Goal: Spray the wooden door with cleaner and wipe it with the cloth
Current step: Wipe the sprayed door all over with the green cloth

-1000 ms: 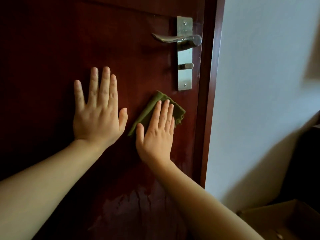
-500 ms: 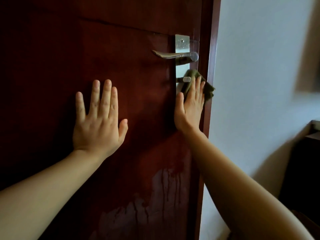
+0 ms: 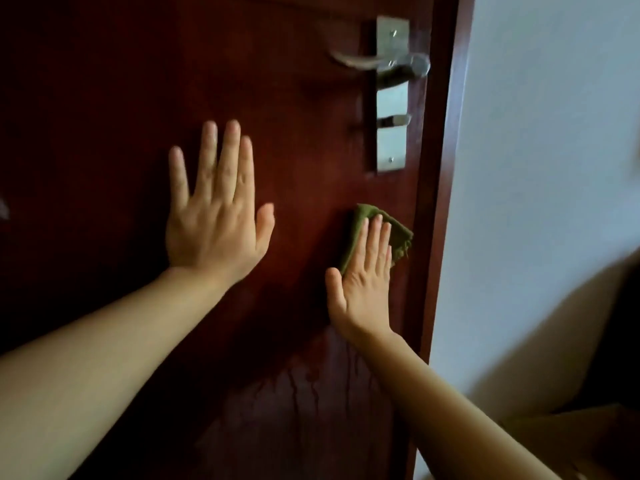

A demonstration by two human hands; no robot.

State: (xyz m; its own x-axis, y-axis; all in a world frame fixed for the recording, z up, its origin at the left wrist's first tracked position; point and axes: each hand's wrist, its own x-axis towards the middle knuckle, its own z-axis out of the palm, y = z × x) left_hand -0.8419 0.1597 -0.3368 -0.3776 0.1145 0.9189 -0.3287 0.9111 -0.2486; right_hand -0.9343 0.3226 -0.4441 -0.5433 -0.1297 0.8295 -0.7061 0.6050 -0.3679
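The dark red wooden door (image 3: 294, 140) fills the left and middle of the view. My left hand (image 3: 214, 216) lies flat against it with straight, spread fingers. My right hand (image 3: 363, 282) presses a folded green cloth (image 3: 398, 233) flat on the door, below the lock plate and near the door's right edge. Most of the cloth is hidden under my fingers. Wet streaks of cleaner (image 3: 311, 393) run down the lower door. No spray bottle is in view.
A metal lever handle (image 3: 381, 62) and its lock plate (image 3: 391, 133) with a thumb turn sit above the cloth. A pale wall (image 3: 554, 168) stands right of the door edge. A cardboard box (image 3: 571, 441) and dark furniture sit at the lower right.
My right hand slid the cloth up to the lock plate by the door edge, then back down below the plate. My left hand stayed flat on the door.
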